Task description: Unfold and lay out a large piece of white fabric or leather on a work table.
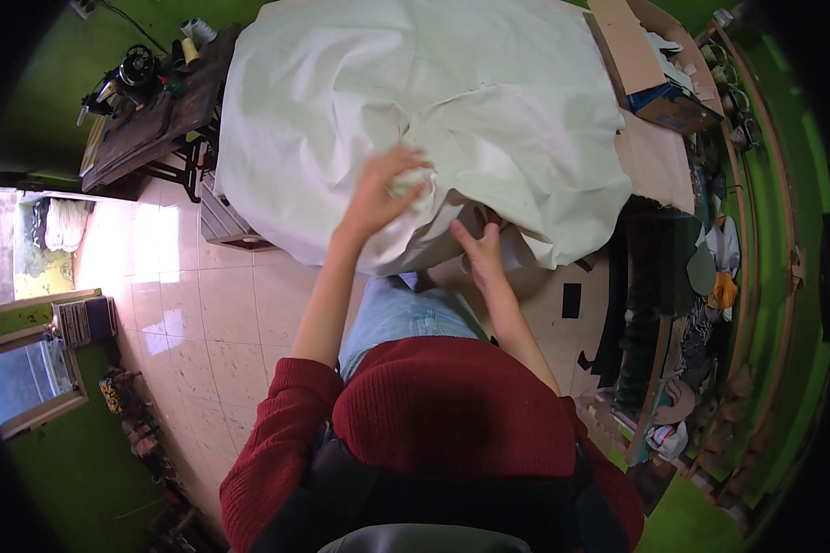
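A large white sheet of smooth, fabric-like material is draped over the table and hangs down at the near side in creases and folds. My left hand has its fingers curled round a bunched-up fold of this sheet, and it looks slightly blurred. To its right, my right hand reaches in at the lifted near edge. Its thumb and fingers stand apart, with the fingertips partly in shadow under the sheet. What lies beneath the raised fold is mostly hidden.
At the far left, a sewing machine and thread spools stand on a dark wooden table. An open cardboard box sits at the far right. Racks with cloth items line the right wall. Pale tiles cover the floor.
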Tool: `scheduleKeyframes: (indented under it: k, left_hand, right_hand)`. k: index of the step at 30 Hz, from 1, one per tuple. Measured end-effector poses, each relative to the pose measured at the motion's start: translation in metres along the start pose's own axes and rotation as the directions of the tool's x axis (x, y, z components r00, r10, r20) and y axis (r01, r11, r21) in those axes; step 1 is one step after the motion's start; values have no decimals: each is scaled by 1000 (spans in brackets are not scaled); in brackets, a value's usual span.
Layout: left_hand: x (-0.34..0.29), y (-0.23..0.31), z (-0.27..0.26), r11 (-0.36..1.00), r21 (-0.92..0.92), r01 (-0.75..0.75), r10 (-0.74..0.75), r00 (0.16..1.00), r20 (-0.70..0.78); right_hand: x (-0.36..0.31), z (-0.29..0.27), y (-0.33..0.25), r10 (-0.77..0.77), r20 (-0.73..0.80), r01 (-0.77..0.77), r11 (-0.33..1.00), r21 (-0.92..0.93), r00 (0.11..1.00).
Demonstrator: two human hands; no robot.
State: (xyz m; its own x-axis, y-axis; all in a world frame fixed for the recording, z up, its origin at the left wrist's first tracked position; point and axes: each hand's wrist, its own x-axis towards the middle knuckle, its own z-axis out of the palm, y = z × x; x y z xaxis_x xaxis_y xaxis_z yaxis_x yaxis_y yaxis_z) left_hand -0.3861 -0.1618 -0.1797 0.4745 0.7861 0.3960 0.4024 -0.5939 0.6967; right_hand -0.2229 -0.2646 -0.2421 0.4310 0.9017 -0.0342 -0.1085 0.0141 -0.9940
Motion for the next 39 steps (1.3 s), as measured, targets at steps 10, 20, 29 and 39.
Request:
scheduleKeyframes:
  k: [10, 20, 29, 39]
  left_hand:
    - [22, -137, -47, 768, 411, 492, -506, 859, -83]
    - [3, -182, -32, 498, 704, 507, -632, 768, -105]
    - [0, -182, -36, 536, 675, 507, -616, 781, -97]
    - [-46, -147, -47, 513, 596, 618, -650, 733, -200]
  right_hand:
    - [3, 32, 27, 222, -164, -119, 871, 476, 961]
    - [-100, -38, 4, 394, -220, -410, 912, -27, 892]
    - [-116, -41, -13, 542, 60, -545, 836, 61, 838]
    - [-104, -67, 52, 609, -18, -525, 697, 489, 793]
